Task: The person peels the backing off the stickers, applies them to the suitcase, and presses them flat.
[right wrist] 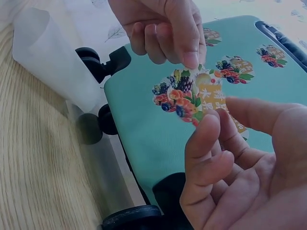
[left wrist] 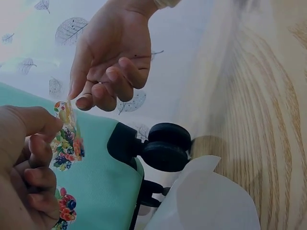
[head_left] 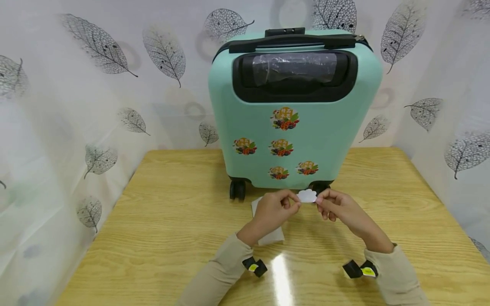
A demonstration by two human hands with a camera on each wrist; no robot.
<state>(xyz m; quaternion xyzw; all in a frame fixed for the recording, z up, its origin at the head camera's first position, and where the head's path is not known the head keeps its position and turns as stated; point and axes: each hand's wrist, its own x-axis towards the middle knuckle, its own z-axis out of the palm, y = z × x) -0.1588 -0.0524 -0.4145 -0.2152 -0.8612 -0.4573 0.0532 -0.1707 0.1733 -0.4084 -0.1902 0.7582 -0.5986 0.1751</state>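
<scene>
A small fruit-printed sticker (head_left: 307,196) with a scalloped edge is stretched between both hands, its white back facing up in the head view. My left hand (head_left: 273,212) pinches its left end between thumb and forefinger. The right end is pinched by my right hand (head_left: 344,210), with the other fingers loosely curled. In the right wrist view the sticker (right wrist: 199,93) shows its colourful fruit and lettering. Just beyond stands a mint-green suitcase (head_left: 325,123) bearing several matching stickers, including a top one (head_left: 285,118) and a low right one (head_left: 307,168).
A white sheet of paper (head_left: 272,238) lies on the wooden table (head_left: 172,221) beneath my left hand; its edge curls up in the left wrist view. The suitcase rests on black wheels (head_left: 237,189). Behind it hangs a leaf-patterned curtain (head_left: 180,110).
</scene>
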